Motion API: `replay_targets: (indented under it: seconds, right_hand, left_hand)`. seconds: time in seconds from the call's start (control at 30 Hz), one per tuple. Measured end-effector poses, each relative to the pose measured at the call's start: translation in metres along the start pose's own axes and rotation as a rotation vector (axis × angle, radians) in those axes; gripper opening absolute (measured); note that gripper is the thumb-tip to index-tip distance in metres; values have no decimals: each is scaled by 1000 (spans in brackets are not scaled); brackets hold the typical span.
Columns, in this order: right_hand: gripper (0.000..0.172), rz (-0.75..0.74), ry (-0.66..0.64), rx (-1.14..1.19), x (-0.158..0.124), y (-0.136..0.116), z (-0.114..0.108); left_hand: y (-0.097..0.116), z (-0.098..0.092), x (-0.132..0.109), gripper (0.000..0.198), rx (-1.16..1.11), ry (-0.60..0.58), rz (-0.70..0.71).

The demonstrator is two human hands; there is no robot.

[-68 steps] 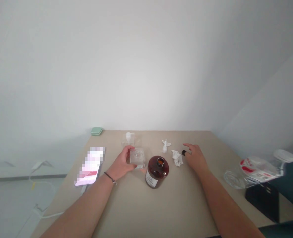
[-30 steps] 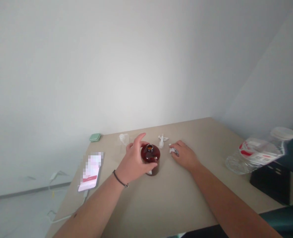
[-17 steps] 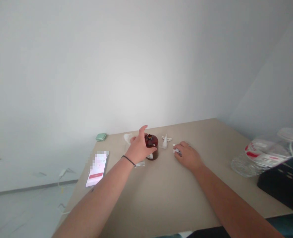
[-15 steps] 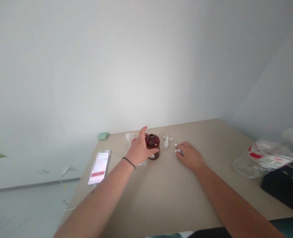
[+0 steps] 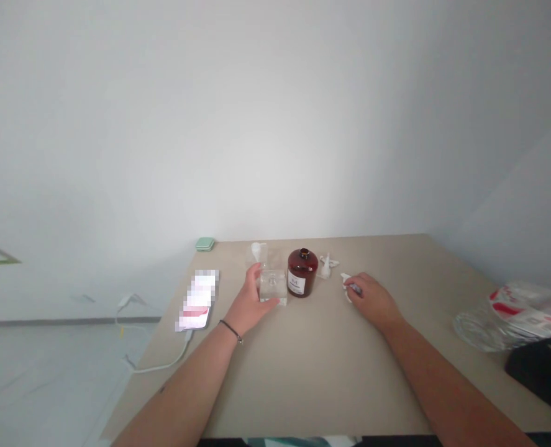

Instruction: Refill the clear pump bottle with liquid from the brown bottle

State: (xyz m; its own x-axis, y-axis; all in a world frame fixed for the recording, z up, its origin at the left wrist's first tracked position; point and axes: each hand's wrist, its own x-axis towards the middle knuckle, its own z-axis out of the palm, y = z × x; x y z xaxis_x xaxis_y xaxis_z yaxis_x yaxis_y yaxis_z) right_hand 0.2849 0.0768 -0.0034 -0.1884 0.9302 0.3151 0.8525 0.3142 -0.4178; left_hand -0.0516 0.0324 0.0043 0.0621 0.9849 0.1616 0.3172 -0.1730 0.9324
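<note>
My left hand [image 5: 250, 304] is curved around a clear square container [image 5: 274, 287], its thumb along the front side and its fingers at the left and back. Just right of the container stands an amber bottle [image 5: 302, 273] with a white label and an uncapped neck. My right hand [image 5: 369, 298] rests on the table with bent fingers closed on a small white piece [image 5: 346, 279], whose kind I cannot make out. Between bottle and right hand lies a white nozzle [image 5: 326, 267] beside white scraps. A white funnel-shaped piece in clear plastic [image 5: 256, 251] sits behind the container.
A phone [image 5: 198, 301] with a white cable [image 5: 163, 367] lies on the left of the table [image 5: 294, 372]. Near the back left corner is a green case [image 5: 205, 244]. At the right lies a large clear plastic bottle [image 5: 508, 316] with a red-and-white label, beside a black object [image 5: 543, 372].
My left hand has left the amber bottle's side, come down and left, and closed around the clear container. The right hand keeps its place on the white piece. The camera view has shifted slightly.
</note>
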Motion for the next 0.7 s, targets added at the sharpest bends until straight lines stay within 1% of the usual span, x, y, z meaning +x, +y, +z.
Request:
replay_targets:
  seconds: [0.07, 0.13, 0.2, 0.23, 0.27, 0.33, 0.4, 0.47, 0.57, 0.7]
  right_hand:
    - [20, 21, 77, 74, -4, -6, -4]
    - [21, 76, 182, 150, -13, -19, -8]
    - [22, 117, 261, 234, -26, -40, -11]
    - [22, 122, 263, 284, -33, -54, -13]
    - [23, 112, 241, 335, -39, -68, -14]
    - [23, 74, 145, 409, -47, -97, -15]
    - [25, 62, 44, 420, -47, -121, -14]
    - [27, 40, -35, 382, -39, -138, -12]
    - [29, -33, -127, 274, -24, -151, -7]
    - [29, -177, -181, 159, -7, -158, -7]
  left_hand:
    - [1, -3, -1, 97, -58, -64, -45]
    - [5, -7, -6, 102, -47, -91, -92]
    - [9, -11, -11, 103, -47, -141, -123]
    - [11, -13, -14, 101, -55, -181, -126]
    - [12, -14, -16, 98, -49, -221, -105]
    - [13, -14, -17, 85, 17, -283, -14]
    - [12, -14, -16, 79, 65, -325, 48]
    - [12, -13, -15, 77, 98, -342, 84]
    - [14, -12, -16, 77, 145, -330, 145]
    - [13, -11, -16, 75, 190, -293, 216]
